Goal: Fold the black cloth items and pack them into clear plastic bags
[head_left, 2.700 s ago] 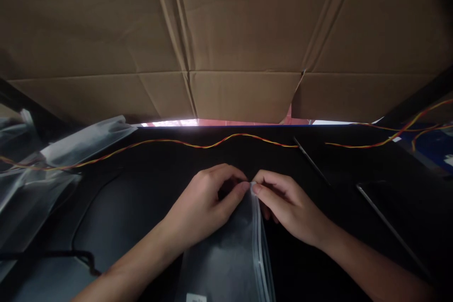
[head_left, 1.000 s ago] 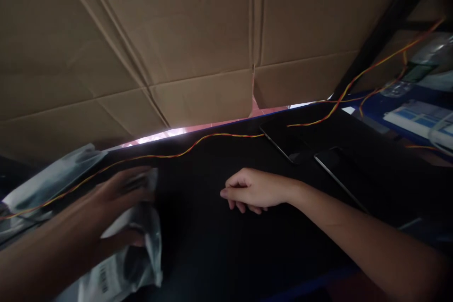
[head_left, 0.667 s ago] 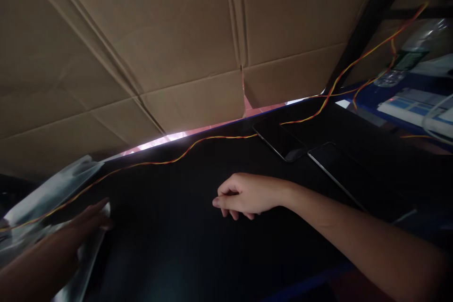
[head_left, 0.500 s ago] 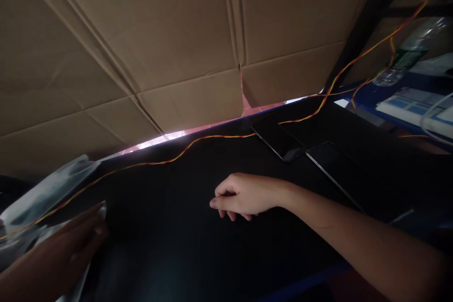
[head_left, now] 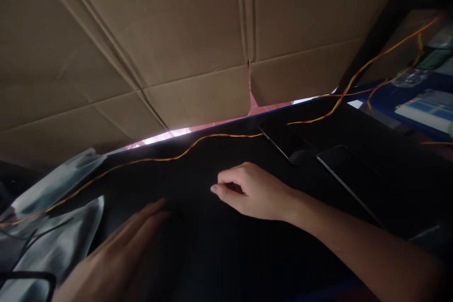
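My left hand reaches over the black tabletop with its fingers stretched out. Motion blurs it, and nothing shows in its grasp. Beside it lies a clear plastic bag with dark thin cords on it. In the middle, my right hand rests at the table with fingers curled in and the thumb near the index finger. I see no object in it; its inner fingers are partly hidden. To its right lie two dark flat devices like phones or tablets, a smaller one and a larger one.
A red-and-yellow twisted wire runs along the back of the table, touching the smaller device. Behind rises a large cardboard sheet. A second plastic bag lies at the left. A bottle and a white-and-blue box stand at the right.
My left hand has moved right, away from the plastic bag and out over the tabletop, its fingers now stretched. My right hand stays nearly in place, slightly turned. The view has shifted a little.
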### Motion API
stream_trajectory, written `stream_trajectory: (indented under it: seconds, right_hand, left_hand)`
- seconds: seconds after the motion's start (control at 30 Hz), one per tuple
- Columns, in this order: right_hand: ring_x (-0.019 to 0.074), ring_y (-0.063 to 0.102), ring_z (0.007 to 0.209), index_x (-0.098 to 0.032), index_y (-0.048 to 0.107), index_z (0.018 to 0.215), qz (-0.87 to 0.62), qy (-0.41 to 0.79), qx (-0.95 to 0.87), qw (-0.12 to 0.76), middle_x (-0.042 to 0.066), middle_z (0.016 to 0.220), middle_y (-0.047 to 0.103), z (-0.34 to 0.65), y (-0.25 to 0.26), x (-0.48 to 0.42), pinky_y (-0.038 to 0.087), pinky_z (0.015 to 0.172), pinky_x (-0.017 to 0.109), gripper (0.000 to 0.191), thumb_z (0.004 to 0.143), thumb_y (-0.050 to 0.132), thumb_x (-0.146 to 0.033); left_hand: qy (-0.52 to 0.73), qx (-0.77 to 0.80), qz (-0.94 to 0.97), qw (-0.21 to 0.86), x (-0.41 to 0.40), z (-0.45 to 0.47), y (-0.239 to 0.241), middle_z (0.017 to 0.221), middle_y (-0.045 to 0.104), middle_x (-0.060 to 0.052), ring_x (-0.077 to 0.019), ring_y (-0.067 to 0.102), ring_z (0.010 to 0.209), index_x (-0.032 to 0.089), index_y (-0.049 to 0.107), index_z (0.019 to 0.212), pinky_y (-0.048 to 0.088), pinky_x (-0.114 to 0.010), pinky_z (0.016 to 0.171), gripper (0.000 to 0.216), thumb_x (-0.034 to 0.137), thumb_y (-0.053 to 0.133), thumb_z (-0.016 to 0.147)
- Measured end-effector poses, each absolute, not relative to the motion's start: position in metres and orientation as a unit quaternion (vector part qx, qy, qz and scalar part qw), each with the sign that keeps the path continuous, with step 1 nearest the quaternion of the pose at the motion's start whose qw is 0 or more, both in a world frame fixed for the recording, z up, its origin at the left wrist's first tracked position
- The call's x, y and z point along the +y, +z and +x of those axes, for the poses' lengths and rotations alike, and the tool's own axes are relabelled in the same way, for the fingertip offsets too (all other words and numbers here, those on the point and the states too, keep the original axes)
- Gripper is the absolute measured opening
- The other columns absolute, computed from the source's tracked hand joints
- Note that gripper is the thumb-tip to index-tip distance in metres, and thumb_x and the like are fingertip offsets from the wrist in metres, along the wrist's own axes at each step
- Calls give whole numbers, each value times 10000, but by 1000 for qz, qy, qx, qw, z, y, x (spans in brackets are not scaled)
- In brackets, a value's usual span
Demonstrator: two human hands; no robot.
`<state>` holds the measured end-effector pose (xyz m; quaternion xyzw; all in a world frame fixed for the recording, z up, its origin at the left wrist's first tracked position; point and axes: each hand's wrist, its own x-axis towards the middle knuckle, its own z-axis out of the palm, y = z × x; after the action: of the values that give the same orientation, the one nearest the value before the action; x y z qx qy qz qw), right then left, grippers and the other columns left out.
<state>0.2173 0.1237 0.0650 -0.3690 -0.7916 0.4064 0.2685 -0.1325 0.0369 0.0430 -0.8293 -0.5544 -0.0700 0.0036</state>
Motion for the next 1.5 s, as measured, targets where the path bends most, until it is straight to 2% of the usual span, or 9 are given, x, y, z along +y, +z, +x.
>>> stream_trajectory:
  seconds: [0.1, 0.17, 0.2, 0.27, 0.4, 0.53, 0.8, 1.23, 1.5]
  right_hand:
    - [141, 536, 666, -229, 573, 738, -384, 291, -825, 295, -20, 707, 605, 216, 62, 126, 400, 647, 307, 343, 1074, 572, -297]
    - [212, 664, 938, -218, 697, 984, -393, 221, -836, 313, 49, 983, 744, 217, 59, 130, 518, 846, 361, 160, 1070, 564, -235]
    - [245, 673, 1100, -213, 712, 1125, -392, 193, -841, 319, 82, 1152, 761, 217, 57, 132, 537, 969, 412, 162, 1069, 560, -217]
    - [290, 602, 1378, -207, 675, 1361, -386, 143, -858, 305, 121, 1452, 693, 218, 51, 135, 500, 1166, 506, 306, 1082, 559, -255]
    - [377, 211, 1688, -148, 423, 1681, -404, 116, -891, 175, 158, 1799, 321, 222, 33, 137, 310, 1327, 656, 696, 1115, 507, -544]
    - [394, 53, 1693, -151, 274, 1749, -430, 141, -889, 72, 153, 1831, 109, 224, 22, 138, 168, 1343, 701, 811, 1128, 349, -667]
    - [348, 0, 1683, -232, 216, 1757, -446, 148, -882, 35, 75, 1828, 33, 222, 26, 139, 124, 1347, 652, 818, 1113, 250, -735]
    - [344, -43, 1680, -217, 203, 1758, -449, 161, -879, 19, 76, 1827, 6, 220, 31, 139, 86, 1354, 621, 837, 1107, 263, -740]
    - [373, 15, 1686, -182, 278, 1745, -442, 170, -879, 47, 130, 1824, 90, 222, 32, 139, 114, 1353, 635, 817, 1105, 407, -674]
  left_hand:
    - [-75, -478, -875, 6, 62, -57, 65, 1594, 639, -70, -327, 680, 1393, 279, 635, 1495, 584, -502, 1174, 538, 205, 490, 982]
    - [-107, -468, -877, 9, 89, -26, 72, 1533, 675, -163, -347, 651, 1424, 165, 677, 1418, 558, -549, 1191, 433, 237, 441, 1062]
    - [-119, -469, -875, 3, 101, -17, 71, 1533, 668, -184, -352, 623, 1453, 138, 673, 1411, 536, -560, 1210, 418, 263, 442, 1086]
    - [-129, -471, -873, -10, 118, -11, 60, 1611, 595, -195, -368, 499, 1561, 127, 622, 1475, 456, -599, 1267, 450, 339, 465, 1111]
    - [-110, -478, -870, -52, 119, -16, 28, 1775, 356, -173, -394, 221, 1681, 184, 365, 1690, 282, -725, 1312, 619, 458, 428, 1139]
    - [-90, -474, -874, -47, 112, -19, 18, 1806, 271, -158, -367, 160, 1695, 201, 245, 1740, 230, -705, 1336, 658, 471, 373, 1153]
    - [-74, -478, -874, -42, 115, -22, 20, 1807, 265, -141, -371, 180, 1690, 208, 266, 1738, 297, -692, 1322, 659, 476, 379, 1146]
    - [-59, -463, -883, -48, 120, -29, 28, 1797, 288, -127, -359, 252, 1673, 240, 301, 1732, 319, -659, 1325, 680, 570, 369, 1141]
    - [-52, -470, -880, -45, 115, -27, 23, 1824, 220, -115, -354, 154, 1695, 263, 225, 1750, 242, -700, 1333, 681, 596, 264, 1157]
